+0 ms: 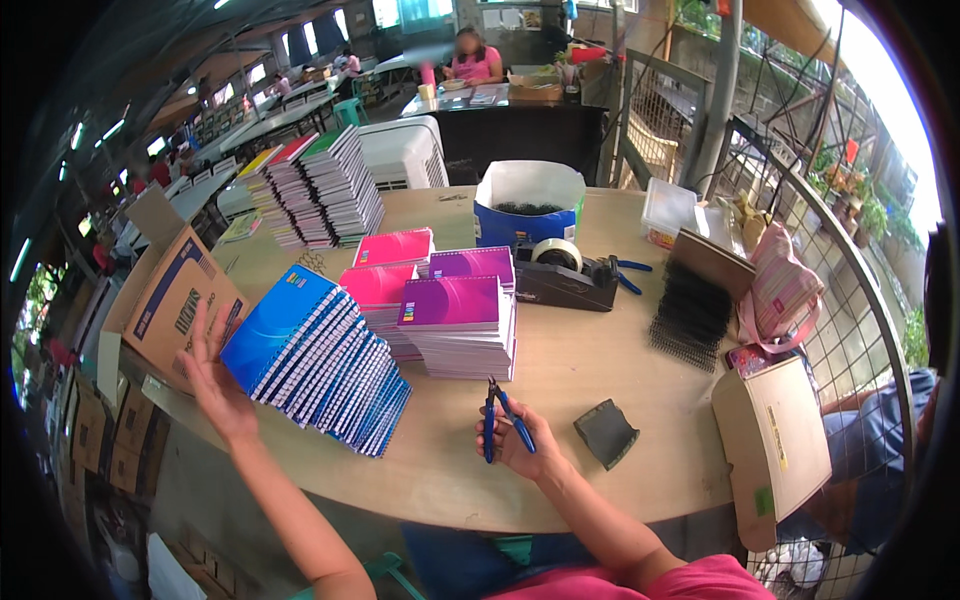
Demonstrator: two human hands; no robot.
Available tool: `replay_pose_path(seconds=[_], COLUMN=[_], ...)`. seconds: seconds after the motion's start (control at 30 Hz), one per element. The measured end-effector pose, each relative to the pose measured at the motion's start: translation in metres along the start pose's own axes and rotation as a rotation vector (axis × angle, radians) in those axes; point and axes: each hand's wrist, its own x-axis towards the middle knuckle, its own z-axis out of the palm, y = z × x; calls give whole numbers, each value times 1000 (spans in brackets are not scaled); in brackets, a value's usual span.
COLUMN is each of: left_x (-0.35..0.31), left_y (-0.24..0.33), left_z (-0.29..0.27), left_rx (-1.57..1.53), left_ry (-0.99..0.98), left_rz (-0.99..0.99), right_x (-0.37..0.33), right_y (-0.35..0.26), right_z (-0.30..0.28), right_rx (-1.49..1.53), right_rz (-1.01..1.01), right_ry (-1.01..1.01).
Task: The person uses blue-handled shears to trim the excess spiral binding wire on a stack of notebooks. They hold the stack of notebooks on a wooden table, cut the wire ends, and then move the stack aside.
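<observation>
My left hand (222, 392) is open, its fingers stretched upward beside the left edge of a tall, leaning stack of blue spiral notebooks (330, 370). Whether the palm touches the stack, I cannot tell. In my right hand (535, 448) lies a pair of blue-handled wire cutters (508, 420), jaws pointing away from me and handles spread. Just beyond the cutters stand stacks of purple notebooks (455, 315) and pink notebooks (385, 285). A dark, bent pad-like piece (606, 434) rests on the table to the right of my right hand.
A tape dispenser (565, 285) and a second blue-handled tool (630, 278) lie behind the purple stack, near a blue-and-white tub (528, 205). Black wire coils (690, 315) lie at right, by an open carton (775, 445). A cardboard box (180, 300) stands left. A person (475, 62) sits beyond.
</observation>
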Motion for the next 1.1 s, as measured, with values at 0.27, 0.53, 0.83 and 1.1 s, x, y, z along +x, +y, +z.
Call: replay_pose_path(seconds=[0.27, 0.53, 0.83, 1.1], left_x=[-81, -83, -71, -84], left_y=[-95, -104, -152, -225], left_z=[-3, 33, -17, -147], left_rx=[-44, -147, 308, 481], left_ry=[564, 447, 513, 545], left_rz=[-33, -109, 94, -129], right_x=[-8, 2, -1, 18], right_y=[-1, 3, 1, 22], right_z=[4, -7, -5, -7], right_rx=[-18, -54, -88, -171], right_rz=[-30, 5, -26, -53], right_ry=[41, -20, -32, -118])
